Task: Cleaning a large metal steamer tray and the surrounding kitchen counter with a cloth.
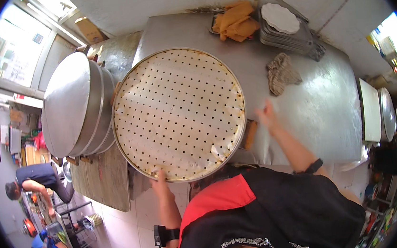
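Observation:
A large round metal steamer tier [178, 115] with a perforated bottom and stained rim lies before me over the table's near left part. My left hand [160, 183] grips its near rim, thumb on top, the other fingers hidden below. On the right side the tier has a wooden handle [251, 135]; another wooden handle [115, 92] shows at the left. My right hand [267, 116], blurred, hovers just right of the tier, apart from it and holding nothing visible. A crumpled brown cloth [282, 74] lies beyond that hand.
Stacked lidded metal steamers [75, 107] stand left, beside a wooden board [100, 183]. On the steel table [329, 100] are orange cloths [235, 21] and stacked trays [283, 40] topped by a white scalloped plate [280, 18]. Two people [37, 179] work at far left; another person [393, 157] is at right.

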The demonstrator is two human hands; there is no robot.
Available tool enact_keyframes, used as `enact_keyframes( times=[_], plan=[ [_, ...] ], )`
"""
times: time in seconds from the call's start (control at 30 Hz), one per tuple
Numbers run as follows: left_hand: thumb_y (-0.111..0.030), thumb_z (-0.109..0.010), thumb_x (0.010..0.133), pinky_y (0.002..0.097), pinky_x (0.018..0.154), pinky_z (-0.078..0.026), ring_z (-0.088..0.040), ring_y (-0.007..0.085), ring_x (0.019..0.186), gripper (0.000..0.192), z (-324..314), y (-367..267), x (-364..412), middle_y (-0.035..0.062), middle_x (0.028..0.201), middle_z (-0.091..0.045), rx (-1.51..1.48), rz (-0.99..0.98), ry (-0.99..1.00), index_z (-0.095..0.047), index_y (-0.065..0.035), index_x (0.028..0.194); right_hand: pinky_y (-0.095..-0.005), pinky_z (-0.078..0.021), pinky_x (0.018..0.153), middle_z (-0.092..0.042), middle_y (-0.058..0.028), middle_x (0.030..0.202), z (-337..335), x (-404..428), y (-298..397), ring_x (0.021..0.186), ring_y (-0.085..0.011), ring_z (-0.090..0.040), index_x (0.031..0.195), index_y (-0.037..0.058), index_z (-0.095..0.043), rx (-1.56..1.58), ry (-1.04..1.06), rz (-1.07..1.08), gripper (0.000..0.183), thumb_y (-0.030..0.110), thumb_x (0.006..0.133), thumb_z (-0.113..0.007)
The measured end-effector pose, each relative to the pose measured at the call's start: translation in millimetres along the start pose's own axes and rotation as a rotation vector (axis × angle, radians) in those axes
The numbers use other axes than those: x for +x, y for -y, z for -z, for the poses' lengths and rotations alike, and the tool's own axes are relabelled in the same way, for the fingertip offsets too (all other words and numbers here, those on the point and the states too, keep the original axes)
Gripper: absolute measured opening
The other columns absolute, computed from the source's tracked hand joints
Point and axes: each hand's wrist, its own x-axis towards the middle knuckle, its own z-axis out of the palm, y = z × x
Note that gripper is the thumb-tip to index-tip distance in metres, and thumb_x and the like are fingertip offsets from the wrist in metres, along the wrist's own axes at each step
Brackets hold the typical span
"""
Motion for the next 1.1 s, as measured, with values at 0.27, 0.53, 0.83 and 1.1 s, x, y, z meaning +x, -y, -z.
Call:
enact_keyframes(
  times=[0.27,0.53,0.83,1.1],
  plan=[
    [-0.019,-0.062,0.081,0.0305,0.083,-0.044,-0.056,0.0195,0.095,0.045,-72,-16,-7,0.0103,0.108,-0.058,0.086,-0.183,0.117,-0.048,0.0027,0.118,-0.0356,-0.0375,0.095,-0.043,-0.0185,0.128,-17,21,29,0.113,-0.0284,-0.046,0.138,0.0012,-0.021,0.309,0.004,-0.212,0.064,0.02,0.084,-0.049],
    [-0.031,-0.062,0.075,0.0375,0.095,-0.035,-0.05,0.0306,0.112,0.065,-123,2,-23,0.0193,0.123,-0.051,0.551,-0.371,0.199,-0.042,-0.0004,0.128,-0.0323,-0.047,0.068,-0.057,-0.0075,0.103,12,97,-34,0.085,-0.0183,-0.057,0.118,0.0069,-0.046,0.612,0.002,-0.331,0.036,0.018,0.085,-0.055],
    [-0.025,-0.066,0.07,0.0504,0.101,-0.023,-0.031,0.041,0.125,0.067,-90,-73,-106,0.0242,0.134,-0.037,0.644,-1.122,0.09,-0.042,-0.003,0.129,-0.0278,-0.0442,0.061,-0.052,-0.0059,0.076,27,-25,145,0.063,-0.0149,-0.05,0.092,0.0006,-0.049,0.696,-0.138,0.09,0.024,0.004,0.07,-0.057],
    [-0.044,-0.052,0.081,0.0438,0.103,-0.021,-0.028,0.0383,0.128,0.075,-108,-138,-164,0.0255,0.139,-0.028,0.44,-1.445,0.218,-0.03,0.0037,0.135,-0.0233,-0.0457,0.067,-0.051,-0.0065,0.093,-2,-190,234,0.077,-0.0096,-0.051,0.121,0.0022,-0.035,0.713,0.242,0.736,0.05,0.005,0.077,-0.059]
  ],
)
